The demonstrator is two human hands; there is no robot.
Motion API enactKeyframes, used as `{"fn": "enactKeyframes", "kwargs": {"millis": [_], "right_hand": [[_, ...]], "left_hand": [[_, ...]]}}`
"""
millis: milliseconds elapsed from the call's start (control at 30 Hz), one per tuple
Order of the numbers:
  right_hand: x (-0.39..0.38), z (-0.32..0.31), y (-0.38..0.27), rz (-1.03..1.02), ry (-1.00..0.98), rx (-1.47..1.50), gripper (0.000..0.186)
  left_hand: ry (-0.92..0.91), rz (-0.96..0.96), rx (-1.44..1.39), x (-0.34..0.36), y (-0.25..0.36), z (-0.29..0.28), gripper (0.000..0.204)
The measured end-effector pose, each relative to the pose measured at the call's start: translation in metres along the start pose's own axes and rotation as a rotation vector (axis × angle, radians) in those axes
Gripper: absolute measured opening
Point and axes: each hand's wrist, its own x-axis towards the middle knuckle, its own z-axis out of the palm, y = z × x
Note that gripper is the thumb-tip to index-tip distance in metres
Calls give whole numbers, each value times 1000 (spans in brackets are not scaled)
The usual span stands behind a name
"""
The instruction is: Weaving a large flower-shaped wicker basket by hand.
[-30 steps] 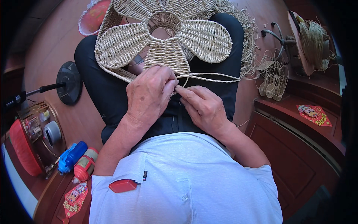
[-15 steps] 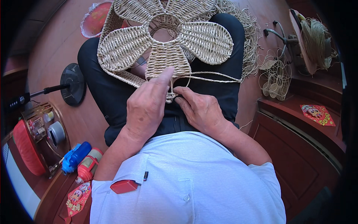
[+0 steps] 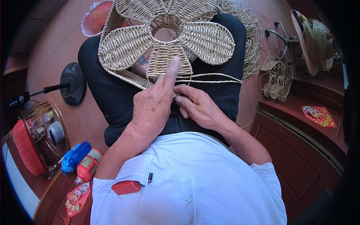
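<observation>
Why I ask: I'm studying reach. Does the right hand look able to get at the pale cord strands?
Probably yes: the pale strands lie across the dark trousers just beyond the right hand, with nothing apparently covering them there.

Left hand (image 3: pixel 152 107), forefinger (image 3: pixel 172 70) straight, beside right hand (image 3: pixel 200 107), fingertips (image 3: pixel 179 89) apparently pinched.

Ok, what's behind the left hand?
Behind the left hand, the bottom petal and the trousers show around its edges; whatever lies directly behind it is covered.
</observation>
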Motion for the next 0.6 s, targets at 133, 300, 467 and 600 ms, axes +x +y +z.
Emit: {"fn": "enactKeyframes", "kwargs": {"millis": [133, 300, 467, 600], "right_hand": [[-3, 5, -3, -3, 34, 15, 29], [-6, 18, 14, -186, 316, -162, 20], [-3, 18, 12, -610, 541, -623, 32], [6, 20, 5, -814, 446, -766, 44]], "left_hand": [[123, 6, -119, -4, -3, 4, 79], [185, -543, -1189, -16, 1, -19, 47], [163, -560, -1544, -40, -46, -23, 29], [254, -551, -1554, -38, -66, -37, 24]]}}
